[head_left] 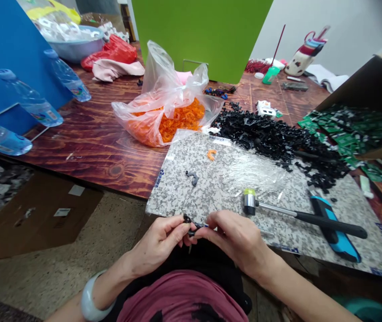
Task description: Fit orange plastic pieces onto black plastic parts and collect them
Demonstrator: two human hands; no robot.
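Close to my body, at the slab's front edge, my left hand [167,237] pinches a small black plastic part [187,219] between thumb and fingertips. My right hand [236,237] meets it from the other side, thumb and forefinger pressed together at the part's right end; what lies between them is too small to make out. Beyond the hands, a single dark clip-shaped piece [192,178] and an orange C-shaped piece [211,154] lie on the speckled stone slab [174,197]. A small hammer [278,209] with a yellow-green and black head rests right of my right hand.
A blue-and-black tool [336,230] lies under the hammer's handle. Behind are thin clear strips [254,173], a heap of black parts [264,134] and a plastic bag of orange parts [174,118]. Green circuit boards [341,129] spill from a box at right; water bottles [30,98] lean at left.
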